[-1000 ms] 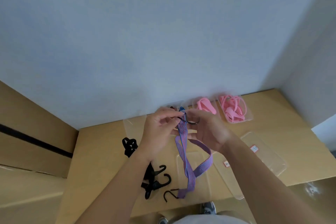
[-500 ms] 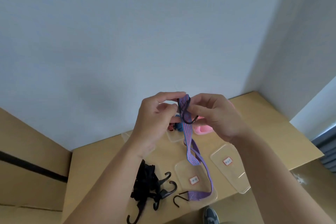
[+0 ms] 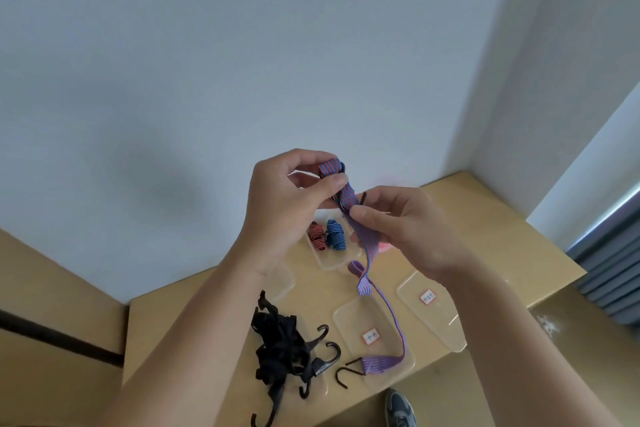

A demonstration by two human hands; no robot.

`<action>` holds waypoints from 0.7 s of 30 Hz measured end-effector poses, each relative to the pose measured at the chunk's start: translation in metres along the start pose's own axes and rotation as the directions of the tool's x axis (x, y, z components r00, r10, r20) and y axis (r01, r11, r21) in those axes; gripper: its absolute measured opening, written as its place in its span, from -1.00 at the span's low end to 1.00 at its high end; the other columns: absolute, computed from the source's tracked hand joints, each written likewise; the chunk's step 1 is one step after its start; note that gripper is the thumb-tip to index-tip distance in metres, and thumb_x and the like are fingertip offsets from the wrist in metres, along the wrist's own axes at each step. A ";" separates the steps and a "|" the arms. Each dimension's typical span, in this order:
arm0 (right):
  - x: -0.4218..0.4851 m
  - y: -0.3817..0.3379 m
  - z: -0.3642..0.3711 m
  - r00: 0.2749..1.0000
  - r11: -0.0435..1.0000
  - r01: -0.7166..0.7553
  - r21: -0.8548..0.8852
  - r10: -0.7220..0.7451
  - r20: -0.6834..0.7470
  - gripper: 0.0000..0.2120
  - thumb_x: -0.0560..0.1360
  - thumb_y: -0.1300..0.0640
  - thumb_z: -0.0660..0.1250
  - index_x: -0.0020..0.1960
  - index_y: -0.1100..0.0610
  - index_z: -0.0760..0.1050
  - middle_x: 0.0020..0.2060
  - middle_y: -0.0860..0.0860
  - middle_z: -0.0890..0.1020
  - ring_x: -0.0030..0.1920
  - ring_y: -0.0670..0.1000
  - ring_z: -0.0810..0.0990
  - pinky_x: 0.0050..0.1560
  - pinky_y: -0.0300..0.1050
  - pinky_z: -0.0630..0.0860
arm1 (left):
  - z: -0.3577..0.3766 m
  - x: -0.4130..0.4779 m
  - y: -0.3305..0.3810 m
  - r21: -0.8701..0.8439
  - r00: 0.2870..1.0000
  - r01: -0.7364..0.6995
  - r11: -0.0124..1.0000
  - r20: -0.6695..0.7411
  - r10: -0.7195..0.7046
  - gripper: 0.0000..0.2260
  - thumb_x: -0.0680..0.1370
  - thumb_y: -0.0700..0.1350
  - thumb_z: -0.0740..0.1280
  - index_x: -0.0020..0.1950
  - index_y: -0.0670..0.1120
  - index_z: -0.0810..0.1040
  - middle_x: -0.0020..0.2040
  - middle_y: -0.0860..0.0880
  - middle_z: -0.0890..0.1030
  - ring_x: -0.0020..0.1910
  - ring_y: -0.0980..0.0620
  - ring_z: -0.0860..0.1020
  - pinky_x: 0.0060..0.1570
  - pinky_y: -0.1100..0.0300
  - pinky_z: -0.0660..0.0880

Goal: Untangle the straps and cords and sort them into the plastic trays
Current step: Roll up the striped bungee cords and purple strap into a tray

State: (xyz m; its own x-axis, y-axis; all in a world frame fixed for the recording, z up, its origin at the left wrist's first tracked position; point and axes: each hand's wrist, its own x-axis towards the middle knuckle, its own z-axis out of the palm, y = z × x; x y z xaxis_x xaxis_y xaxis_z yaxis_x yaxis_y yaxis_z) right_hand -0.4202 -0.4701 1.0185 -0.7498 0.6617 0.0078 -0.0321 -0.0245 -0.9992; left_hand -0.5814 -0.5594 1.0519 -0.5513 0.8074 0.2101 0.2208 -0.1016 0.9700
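Over the table (image 3: 485, 218), holds a striped strap (image 3: 367, 248) up in both hands. Pinches its folded top end with the left hand (image 3: 287, 204), thumb against curled fingers. Pinches the band just below with the right hand (image 3: 405, 229), thumb and forefinger closed on it, beside a dark hook (image 3: 363, 199) poking up at the fingertips. Lets the rest hang, twisted once, down to the middle tray (image 3: 349, 319), far end lying inside and end hook (image 3: 348, 373) out over the near rim. Notes a red roll (image 3: 317, 236) and a blue roll (image 3: 336, 235) side by side in the far tray (image 3: 332, 263), a black tangle (image 3: 280, 354) of hooked straps at left, and a labelled tray (image 3: 446, 333) at right. Cannot tell what the pink patch (image 3: 384, 246) under the right hand is.
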 end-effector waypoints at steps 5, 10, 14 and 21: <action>0.000 -0.002 0.012 0.985 1.000 0.008 0.000 -0.008 -0.175 -0.94 0.54 0.23 0.42 -0.09 0.23 0.63 -0.29 0.13 0.67 -0.34 0.04 0.63 -0.25 -0.10 0.55 | 0.000 -0.005 0.005 0.032 0.991 -0.127 0.991 -0.034 0.128 -0.83 0.45 -0.24 0.56 -0.03 -0.02 0.70 -0.16 0.03 0.71 -0.16 -0.02 0.71 -0.07 -0.10 0.68; 0.000 -0.009 0.022 0.938 0.997 0.072 0.029 -0.058 -0.343 -0.92 0.53 0.28 0.43 -0.02 0.31 0.64 -0.24 0.14 0.69 -0.34 -0.06 0.67 -0.30 -0.26 0.55 | -0.003 -0.022 0.011 0.011 0.969 -0.221 0.975 0.118 0.218 -0.85 0.45 -0.10 0.58 -0.01 0.02 0.72 -0.04 0.01 0.69 -0.02 0.02 0.69 -0.03 0.19 0.61; 0.000 -0.013 0.027 0.906 0.992 0.115 -0.042 -0.122 -0.406 -0.83 0.53 0.36 0.37 -0.05 0.13 0.67 -0.28 -0.10 0.73 -0.27 -0.15 0.69 -0.26 -0.33 0.54 | -0.002 -0.028 0.001 -0.067 0.993 -0.033 0.997 0.114 0.040 -0.88 0.48 0.04 0.55 -0.12 0.00 0.76 -0.06 -0.02 0.70 -0.07 -0.08 0.70 0.09 -0.08 0.63; 0.005 -0.024 0.021 0.899 0.973 0.182 -0.143 -0.223 -0.376 -0.81 0.50 0.31 0.46 -0.08 0.03 0.68 -0.25 -0.09 0.74 -0.27 -0.17 0.69 -0.25 -0.36 0.54 | 0.003 -0.020 0.001 -0.224 0.949 0.283 0.933 0.207 -0.238 -0.62 0.39 -0.17 0.60 0.16 -0.19 0.63 -0.02 -0.19 0.72 -0.15 -0.17 0.72 0.03 -0.13 0.65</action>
State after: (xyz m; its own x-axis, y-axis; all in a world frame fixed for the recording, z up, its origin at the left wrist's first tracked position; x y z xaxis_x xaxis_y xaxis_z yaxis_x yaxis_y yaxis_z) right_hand -0.4372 -0.4823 1.0432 -0.4188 0.8822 0.2153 -0.0728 0.2037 -0.9763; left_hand -0.5677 -0.5745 1.0487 -0.4093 0.9107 -0.0566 -0.1302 0.0031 0.9915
